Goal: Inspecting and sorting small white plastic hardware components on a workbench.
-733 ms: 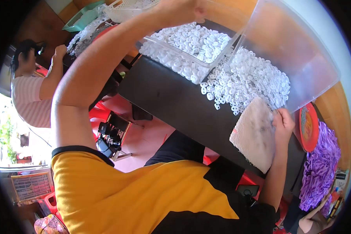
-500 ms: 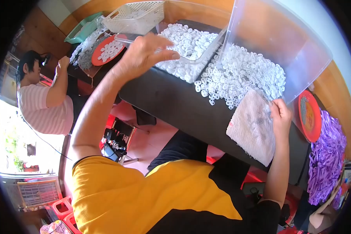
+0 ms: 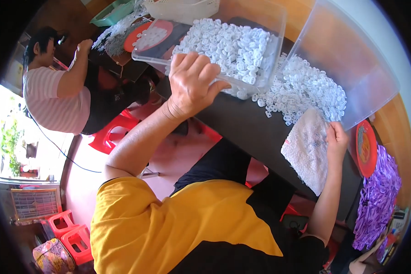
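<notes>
Grasping the near rim of a clear bin [image 3: 147,58], the left hand [image 3: 194,82] has its fingers curled over the edge, with the thumb pointing off to the right. That bin, at the far side of the dark table [image 3: 242,123], holds a thick layer of small white pieces [image 3: 228,48], each with holes through it (whether its base touches the table cannot be told).

Just right of it, a loose heap [image 3: 310,86] of like white pieces spreads on the table, beside a second clear container [image 3: 351,68] whose broad wall stands at a slant. The right hand [image 3: 337,139] pinches the edge of a pale, smudged cloth [image 3: 306,146], which lies at the near side of the heap.

Partly seen through the bin's left wall, a red plate [image 3: 165,26] carries more white pieces. Behind stand a white basket [image 3: 182,13] and a green basket [image 3: 109,17]. At the far right, another red plate [image 3: 370,160] holds grey and orange contents, near a purple bundle [image 3: 376,196] of strips.
</notes>
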Demonstrator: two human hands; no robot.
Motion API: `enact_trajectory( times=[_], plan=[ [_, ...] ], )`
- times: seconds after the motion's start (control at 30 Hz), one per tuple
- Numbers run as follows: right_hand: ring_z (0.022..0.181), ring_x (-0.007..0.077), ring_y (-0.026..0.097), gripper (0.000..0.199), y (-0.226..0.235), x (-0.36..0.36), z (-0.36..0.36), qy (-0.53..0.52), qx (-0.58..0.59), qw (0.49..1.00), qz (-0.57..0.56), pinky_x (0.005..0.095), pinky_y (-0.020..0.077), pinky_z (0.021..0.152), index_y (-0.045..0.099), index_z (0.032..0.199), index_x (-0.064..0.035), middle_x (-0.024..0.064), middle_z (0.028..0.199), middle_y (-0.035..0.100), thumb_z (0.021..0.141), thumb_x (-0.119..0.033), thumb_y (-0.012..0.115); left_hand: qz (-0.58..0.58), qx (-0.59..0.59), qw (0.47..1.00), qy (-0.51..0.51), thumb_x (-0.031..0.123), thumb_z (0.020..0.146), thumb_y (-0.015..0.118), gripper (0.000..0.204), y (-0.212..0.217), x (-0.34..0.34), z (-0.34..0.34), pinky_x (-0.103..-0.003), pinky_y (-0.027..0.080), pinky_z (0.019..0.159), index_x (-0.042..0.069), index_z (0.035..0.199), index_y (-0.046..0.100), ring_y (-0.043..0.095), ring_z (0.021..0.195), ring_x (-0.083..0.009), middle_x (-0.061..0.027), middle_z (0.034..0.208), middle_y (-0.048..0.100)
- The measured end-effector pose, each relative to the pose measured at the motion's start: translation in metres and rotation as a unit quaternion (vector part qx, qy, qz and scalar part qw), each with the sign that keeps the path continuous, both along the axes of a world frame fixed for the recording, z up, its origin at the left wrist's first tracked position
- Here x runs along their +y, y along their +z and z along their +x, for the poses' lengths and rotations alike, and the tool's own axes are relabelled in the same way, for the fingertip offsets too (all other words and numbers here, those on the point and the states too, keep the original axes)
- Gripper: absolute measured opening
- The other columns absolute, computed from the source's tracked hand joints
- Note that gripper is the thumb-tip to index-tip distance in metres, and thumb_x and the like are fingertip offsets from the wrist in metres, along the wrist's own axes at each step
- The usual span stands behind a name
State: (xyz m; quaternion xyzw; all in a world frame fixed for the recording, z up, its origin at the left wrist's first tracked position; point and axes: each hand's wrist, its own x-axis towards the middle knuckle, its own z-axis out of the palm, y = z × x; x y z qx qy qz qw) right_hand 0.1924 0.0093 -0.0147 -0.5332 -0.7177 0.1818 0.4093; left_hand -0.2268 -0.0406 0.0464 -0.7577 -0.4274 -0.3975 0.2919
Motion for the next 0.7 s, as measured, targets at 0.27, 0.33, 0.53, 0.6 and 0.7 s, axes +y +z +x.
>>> enact_trajectory(
  times=[0.27, 0.33, 0.53, 0.6, 0.7],
  plan=[
    [0.055, 0.0038, 0.039, 0.006, -0.002, 0.001, -0.001, -0.037, 0.033, 0.999, -0.023, 0.0238, 0.0313, 0.050, 0.061, 0.086, -0.0004, -0.0047, 0.062, 0.046, 0.086, -0.006, 0.060, 0.016, -0.024, 0.999, 0.025, 0.017, 0.057, 0.072, 0.028, -0.028, -0.043, 0.008, -0.036, 0.036, 0.068, 0.009, 0.079, 0.057, 0.051, 0.064, -0.0208, -0.0021, 0.070, 0.050],
    [0.056, 0.0039, 0.040, 0.006, -0.001, 0.001, -0.001, -0.035, 0.029, 0.999, -0.019, 0.0237, 0.0315, 0.050, 0.061, 0.086, -0.0007, -0.0046, 0.062, 0.046, 0.087, -0.007, 0.060, 0.016, -0.034, 0.999, 0.027, 0.015, 0.053, 0.071, 0.030, -0.031, -0.046, 0.007, -0.036, 0.036, 0.069, 0.009, 0.079, 0.058, 0.051, 0.064, -0.0207, -0.0016, 0.070, 0.050],
    [0.057, 0.0043, 0.041, 0.009, 0.002, -0.001, -0.002, -0.032, 0.023, 0.999, -0.021, 0.0228, 0.0323, 0.052, 0.061, 0.086, -0.0011, -0.0044, 0.063, 0.047, 0.088, -0.010, 0.061, 0.012, -0.053, 0.998, 0.038, 0.016, 0.059, 0.077, 0.028, -0.037, -0.049, 0.009, -0.035, 0.035, 0.069, 0.011, 0.081, 0.060, 0.052, 0.066, -0.0211, -0.0015, 0.076, 0.057],
    [0.057, 0.0043, 0.041, 0.010, -0.001, -0.001, 0.000, -0.031, 0.023, 0.999, -0.027, 0.0226, 0.0323, 0.052, 0.062, 0.086, -0.0011, -0.0044, 0.063, 0.047, 0.089, -0.011, 0.061, 0.005, -0.051, 0.998, 0.043, 0.017, 0.060, 0.078, 0.028, -0.039, -0.051, 0.009, -0.035, 0.035, 0.069, 0.011, 0.080, 0.060, 0.053, 0.066, -0.0210, -0.0015, 0.076, 0.057],
    [0.057, 0.0041, 0.041, 0.010, -0.006, 0.000, 0.006, -0.038, 0.034, 0.998, -0.027, 0.0226, 0.0323, 0.052, 0.062, 0.087, -0.0010, -0.0044, 0.064, 0.047, 0.089, -0.010, 0.061, 0.001, -0.050, 0.998, 0.043, 0.019, 0.061, 0.079, 0.028, -0.041, -0.049, 0.013, -0.035, 0.036, 0.069, 0.011, 0.080, 0.060, 0.053, 0.066, -0.0208, -0.0014, 0.075, 0.057]
  ],
)
